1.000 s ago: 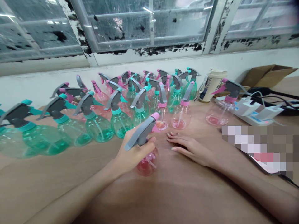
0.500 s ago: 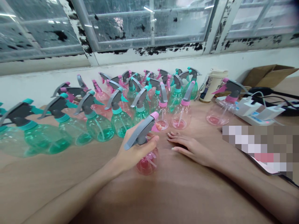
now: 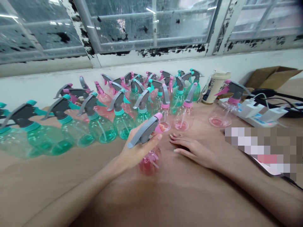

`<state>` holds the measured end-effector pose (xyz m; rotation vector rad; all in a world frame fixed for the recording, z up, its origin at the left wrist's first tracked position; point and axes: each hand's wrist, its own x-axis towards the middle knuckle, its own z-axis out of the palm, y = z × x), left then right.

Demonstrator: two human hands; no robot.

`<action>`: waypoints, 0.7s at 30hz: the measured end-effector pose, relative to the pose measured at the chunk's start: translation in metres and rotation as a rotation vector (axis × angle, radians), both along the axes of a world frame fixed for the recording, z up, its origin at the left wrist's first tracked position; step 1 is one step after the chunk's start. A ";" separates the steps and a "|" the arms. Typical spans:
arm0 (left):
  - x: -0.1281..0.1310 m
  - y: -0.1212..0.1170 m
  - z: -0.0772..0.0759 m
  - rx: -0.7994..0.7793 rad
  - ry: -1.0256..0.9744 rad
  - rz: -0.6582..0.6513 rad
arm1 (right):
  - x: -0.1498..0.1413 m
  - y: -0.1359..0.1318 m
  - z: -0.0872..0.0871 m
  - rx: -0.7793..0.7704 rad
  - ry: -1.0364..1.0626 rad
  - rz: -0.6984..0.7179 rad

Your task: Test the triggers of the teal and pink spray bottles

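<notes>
My left hand [image 3: 136,148] is wrapped round the neck of a pink spray bottle [image 3: 149,160] with a grey trigger head, standing on the wooden table [image 3: 94,189] in front of me. The thumb lies along the grey head. My right hand [image 3: 191,148] rests flat on the table just right of that bottle, fingers stretched out and holding nothing. Behind both hands stand several green spray bottles [image 3: 100,126] and pink spray bottles [image 3: 183,116] in rows.
A lone pink spray bottle [image 3: 222,108] stands at the right by a paper cup [image 3: 214,86]. A white power strip [image 3: 258,115] with plugs and cables lies at far right, a cardboard box [image 3: 272,75] behind it. A white wall and windows bound the table's far edge.
My left hand has shifted its grip slightly upward on the bottle's head, the thumb now lying higher on the grey trigger. The right hand has stayed put.
</notes>
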<state>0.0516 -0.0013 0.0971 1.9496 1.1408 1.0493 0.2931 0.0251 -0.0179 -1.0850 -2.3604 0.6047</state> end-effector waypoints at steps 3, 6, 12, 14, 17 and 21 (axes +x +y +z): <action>-0.002 0.005 -0.007 0.019 0.002 0.026 | 0.000 0.000 0.000 -0.009 -0.005 0.001; -0.003 0.006 -0.010 0.023 0.010 0.038 | 0.000 0.000 0.001 -0.013 -0.014 0.005; -0.002 0.007 -0.008 0.007 0.007 0.016 | -0.001 -0.002 0.003 -0.001 -0.005 0.002; -0.001 0.007 -0.008 0.008 -0.012 0.010 | -0.001 -0.002 0.002 0.002 0.001 -0.001; -0.001 0.006 -0.009 -0.005 -0.061 -0.003 | -0.001 -0.002 0.001 0.007 -0.002 -0.005; -0.003 0.006 -0.011 -0.049 -0.121 -0.032 | -0.001 -0.004 0.001 0.025 -0.032 -0.002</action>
